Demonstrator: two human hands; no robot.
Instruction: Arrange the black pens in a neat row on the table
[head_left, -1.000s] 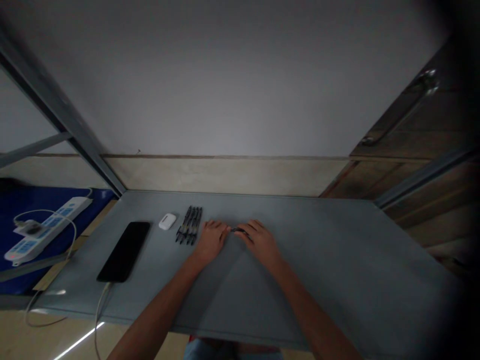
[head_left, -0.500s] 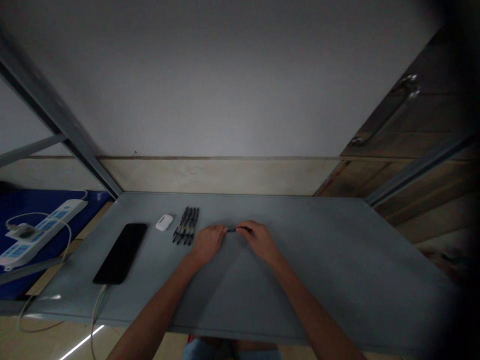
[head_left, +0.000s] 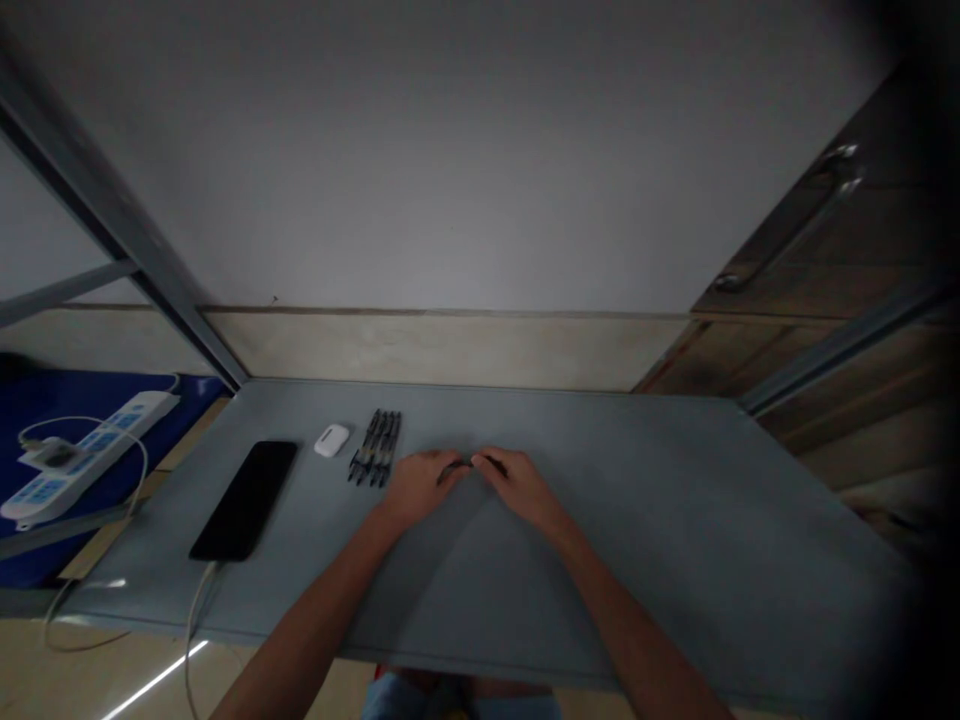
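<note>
left hand [head_left: 417, 483] and right hand [head_left: 520, 485] now closer, pen [head_left: 466, 465] between

Left hand [head_left: 416, 483] and right hand [head_left: 523, 485] pinching black pen [head_left: 469, 465], grey table [head_left: 675, 520]

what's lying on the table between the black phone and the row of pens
In the head view, a small white earbud case sits on the grey table between the black phone and the row of pens, toward their far ends.
</note>
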